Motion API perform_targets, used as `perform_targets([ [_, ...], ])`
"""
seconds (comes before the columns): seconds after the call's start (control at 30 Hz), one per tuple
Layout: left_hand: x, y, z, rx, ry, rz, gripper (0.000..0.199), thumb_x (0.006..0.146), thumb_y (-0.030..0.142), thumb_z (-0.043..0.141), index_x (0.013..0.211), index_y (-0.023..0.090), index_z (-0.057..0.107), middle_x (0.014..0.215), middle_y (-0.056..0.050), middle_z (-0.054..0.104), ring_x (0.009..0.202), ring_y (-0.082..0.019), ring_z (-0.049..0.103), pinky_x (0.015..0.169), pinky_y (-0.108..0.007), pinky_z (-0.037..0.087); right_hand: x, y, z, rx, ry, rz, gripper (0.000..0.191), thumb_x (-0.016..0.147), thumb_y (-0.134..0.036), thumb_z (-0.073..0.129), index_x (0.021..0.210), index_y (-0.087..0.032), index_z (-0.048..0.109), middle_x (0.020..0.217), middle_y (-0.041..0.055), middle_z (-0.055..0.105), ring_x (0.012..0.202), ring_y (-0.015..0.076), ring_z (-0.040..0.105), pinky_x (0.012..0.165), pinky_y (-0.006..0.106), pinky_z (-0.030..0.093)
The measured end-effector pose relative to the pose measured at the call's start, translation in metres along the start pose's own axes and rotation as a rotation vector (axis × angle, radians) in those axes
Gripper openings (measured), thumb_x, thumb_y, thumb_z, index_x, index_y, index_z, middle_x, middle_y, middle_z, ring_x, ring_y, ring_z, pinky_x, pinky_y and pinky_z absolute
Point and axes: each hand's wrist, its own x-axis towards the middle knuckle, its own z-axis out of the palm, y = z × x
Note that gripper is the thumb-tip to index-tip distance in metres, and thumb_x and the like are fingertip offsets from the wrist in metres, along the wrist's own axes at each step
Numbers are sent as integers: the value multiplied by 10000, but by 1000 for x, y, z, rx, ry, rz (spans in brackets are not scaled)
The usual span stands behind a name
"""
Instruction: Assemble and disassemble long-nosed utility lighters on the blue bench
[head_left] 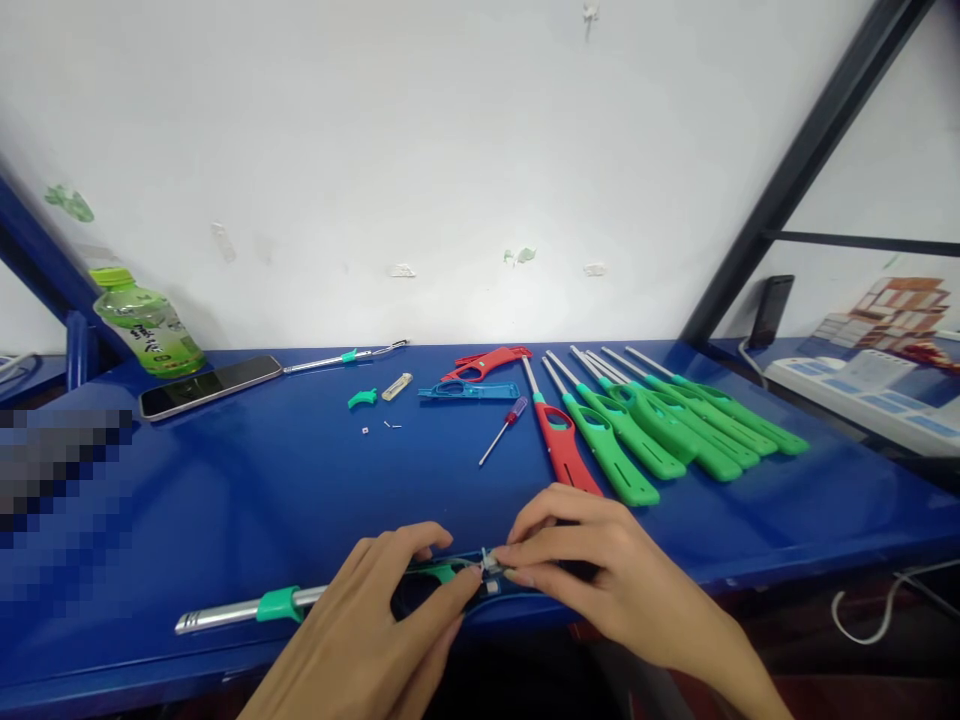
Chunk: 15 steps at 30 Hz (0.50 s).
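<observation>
Nearest the camera, a long-necked lighter with an opened blue plastic handle (506,603) lies at the front edge of the blue surface (300,500), between and under two bare hands. Its silver metal tube (217,616) points left through a green plastic collar (278,604), and a green trigger (444,573) shows within the shell. The left hand (375,615) lies over the handle, its thumb reaching the exposed parts and its index finger arched apart from the thumb; I cannot tell how the lower fingers grip. The right hand (607,555) has its fingers narrowed on a small pale part (490,563) in the handle.

Farther back are a screwdriver with a translucent purple handle (516,409), an empty blue plastic shell (480,391) and red plastic shell pieces (495,360). To their left lie a clear fuel tank (397,386), a loose green trigger piece (363,398) and a few tiny bits (365,431). A red lighter (562,445) and a row of green lighters (626,470) lie to the right. At the back left, a thin metal tube with a green collar (322,363) lies near a dark-screened phone (210,387), beside a green-capped bottle (150,325).
</observation>
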Motion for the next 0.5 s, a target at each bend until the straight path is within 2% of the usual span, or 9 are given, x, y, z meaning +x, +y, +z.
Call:
perform_targets([
  [0.17,3,1,0,2,-16,-13,430,1060,109,472,1417,297,622,1339,-113,637,1084,-247,698,903,-372,632,1,-1,0,-18,12,11,175,1014,-250,769,1173,-299,825,1126,-8,766,1014,147,718,932,247,530],
  [0.23,2,0,0,18,-30,-16,434,1062,113,475,1426,301,617,1334,-109,646,1089,-254,697,913,-381,631,0,-2,0,-50,38,12,213,997,-296,795,1210,-293,800,1159,-4,761,1046,157,718,956,250,527],
  [0.33,1,-1,2,42,-29,-26,424,1069,119,476,1431,293,612,1330,-111,651,1108,-262,697,928,-396,630,-3,-2,1,-116,134,-33,218,1030,-286,750,1247,-291,766,1171,-1,753,1080,162,706,978,263,517],
  [0.5,2,-5,1,60,-5,-56,382,1086,150,476,1412,292,615,1340,-96,657,1133,-249,696,961,-387,627,3,-1,-2,-281,314,-172,168,1079,-172,631,1165,-261,745,1085,11,753,1011,170,700,969,329,499],
])
